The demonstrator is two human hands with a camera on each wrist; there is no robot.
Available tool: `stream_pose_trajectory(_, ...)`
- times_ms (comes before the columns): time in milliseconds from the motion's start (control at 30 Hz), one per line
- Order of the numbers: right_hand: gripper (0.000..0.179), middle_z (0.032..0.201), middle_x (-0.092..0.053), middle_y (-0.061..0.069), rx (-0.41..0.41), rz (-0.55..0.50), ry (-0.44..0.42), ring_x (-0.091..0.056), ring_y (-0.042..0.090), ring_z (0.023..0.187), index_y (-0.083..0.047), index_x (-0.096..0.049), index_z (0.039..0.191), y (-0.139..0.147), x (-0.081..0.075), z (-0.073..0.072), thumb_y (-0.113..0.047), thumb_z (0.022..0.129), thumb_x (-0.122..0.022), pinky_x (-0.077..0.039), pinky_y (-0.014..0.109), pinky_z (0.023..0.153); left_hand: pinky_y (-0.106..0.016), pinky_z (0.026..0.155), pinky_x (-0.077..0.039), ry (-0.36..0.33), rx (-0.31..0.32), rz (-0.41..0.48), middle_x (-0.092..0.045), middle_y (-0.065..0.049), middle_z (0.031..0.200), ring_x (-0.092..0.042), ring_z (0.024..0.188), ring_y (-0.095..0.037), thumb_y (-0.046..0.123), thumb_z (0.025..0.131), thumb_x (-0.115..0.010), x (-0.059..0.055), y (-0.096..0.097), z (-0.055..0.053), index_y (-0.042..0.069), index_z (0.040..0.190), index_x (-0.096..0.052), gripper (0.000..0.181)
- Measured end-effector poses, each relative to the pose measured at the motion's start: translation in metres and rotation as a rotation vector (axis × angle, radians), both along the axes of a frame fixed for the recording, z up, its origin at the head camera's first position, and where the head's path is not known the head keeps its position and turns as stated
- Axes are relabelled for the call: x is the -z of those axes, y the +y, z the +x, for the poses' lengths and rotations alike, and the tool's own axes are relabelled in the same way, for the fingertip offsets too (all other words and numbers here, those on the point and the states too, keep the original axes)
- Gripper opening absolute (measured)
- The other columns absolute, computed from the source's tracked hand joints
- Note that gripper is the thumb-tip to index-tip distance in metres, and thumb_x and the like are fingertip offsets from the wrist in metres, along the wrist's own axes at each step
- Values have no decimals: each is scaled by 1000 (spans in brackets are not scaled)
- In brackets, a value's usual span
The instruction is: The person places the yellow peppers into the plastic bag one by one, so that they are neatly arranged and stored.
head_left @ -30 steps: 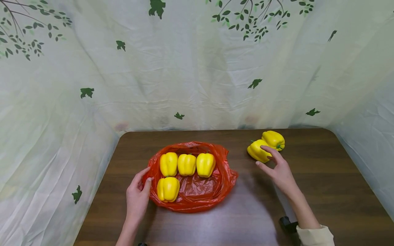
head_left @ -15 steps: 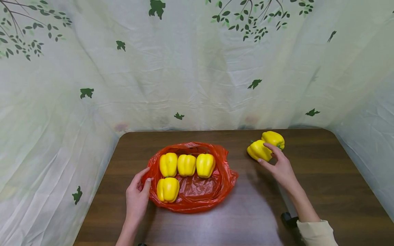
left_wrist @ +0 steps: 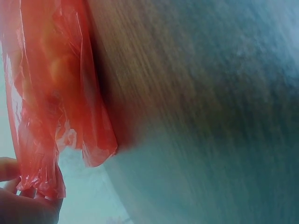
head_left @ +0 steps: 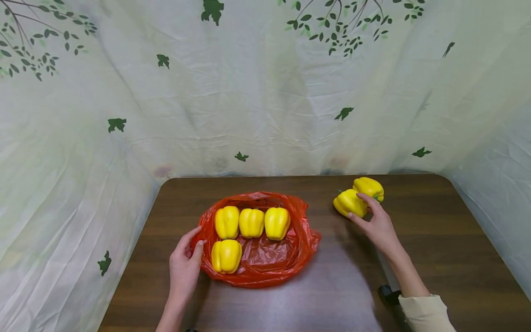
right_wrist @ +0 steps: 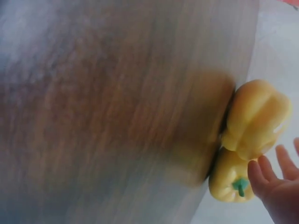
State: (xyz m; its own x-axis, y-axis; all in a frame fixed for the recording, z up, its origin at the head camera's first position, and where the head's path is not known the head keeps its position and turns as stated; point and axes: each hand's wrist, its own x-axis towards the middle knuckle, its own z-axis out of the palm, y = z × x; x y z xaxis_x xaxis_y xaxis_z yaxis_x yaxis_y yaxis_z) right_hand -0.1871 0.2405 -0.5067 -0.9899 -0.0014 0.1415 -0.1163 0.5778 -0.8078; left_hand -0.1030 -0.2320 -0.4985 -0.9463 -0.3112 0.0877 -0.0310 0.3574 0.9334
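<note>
A red plastic bag point(head_left: 274, 276) lies with its mouth spread wide on the wooden table. Inside it are several yellow bell peppers point(head_left: 251, 223). My left hand point(head_left: 184, 265) pinches the bag's left rim between thumb and fingers, and the left wrist view shows the gathered plastic point(left_wrist: 42, 179) at the fingertips. At the far right, my right hand point(head_left: 379, 230) is at a yellow bell pepper point(head_left: 350, 203), thumb and index spread over its near right side. In the right wrist view the fingers point(right_wrist: 285, 161) look loosely extended beside this pepper point(right_wrist: 261, 116), which rests on the table.
Another yellow bell pepper point(head_left: 368, 187) lies right behind the one at my right hand, touching it; its green stem shows in the right wrist view. A pale leaf-patterned cloth point(head_left: 265, 101) hangs behind the table's far edge. The brown table point(head_left: 323, 295) extends to the right.
Over the first half second my right hand came closer to the near pepper, and its thumb and index now overlap it. The peppers, bag and left hand have stayed in place.
</note>
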Motion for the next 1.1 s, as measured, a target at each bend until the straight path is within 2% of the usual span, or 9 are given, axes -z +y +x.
stream_pose_trajectory(567,72,139,-48,22,7,10,-52,-48,39,120,-6,-39,148,-1,0,1,-32,90,-73,-41,58,97,-11,83,-48,-4,2,1,-57,-4,135,-57,113,-20,10,99,-60,0,0,-1,17,135,-59,37)
stream_pose_trajectory(800,79,144,-43,23,-10,17,-84,-45,39,124,-3,-35,149,-3,3,-5,-34,89,-74,-42,57,99,-12,83,-48,-4,3,5,-57,-5,136,-58,112,-20,11,99,-59,-2,0,0,17,135,-58,37)
stream_pose_trajectory(1100,91,150,-36,23,11,46,-169,-42,40,127,-5,-25,154,-7,4,-14,-48,88,-71,-43,57,99,-12,83,-49,-3,0,13,-57,-5,135,-58,111,-20,10,99,-60,0,0,0,17,136,-58,38)
